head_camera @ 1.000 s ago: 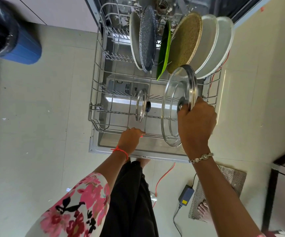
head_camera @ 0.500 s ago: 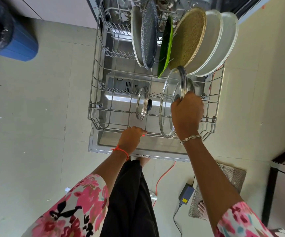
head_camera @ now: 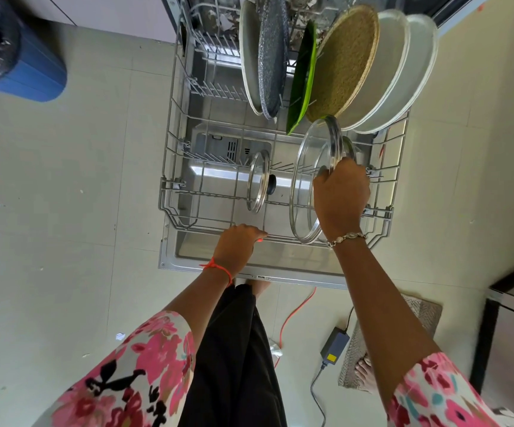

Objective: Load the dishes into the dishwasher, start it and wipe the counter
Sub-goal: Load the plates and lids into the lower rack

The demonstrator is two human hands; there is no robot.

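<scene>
**In the lower rack [head_camera: 194,194], the large glass lid [head_camera: 305,167] is nearly seated**

Over the last second my right grip [head_camera: 340,192] has brought it down among the wires, upright on edge, beside the small lid [head_camera: 258,180]. Its fingers remain curled round the rim, and my left grip [head_camera: 238,241] clasps the front rail. I judge release comes next.

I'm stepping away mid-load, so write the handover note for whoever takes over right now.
Left hand grips the front rail of the rack.
Right hand holds the big lid upright in the rack's front row; I cannot tell whether it is seated.
Small lid stands upright to its left. Plates stand in the back row.
Done: plates and small lid loaded.
Left: let go of the big lid, push the rack in, shut the door, start the machine, wipe the counter (not in view).
</scene>
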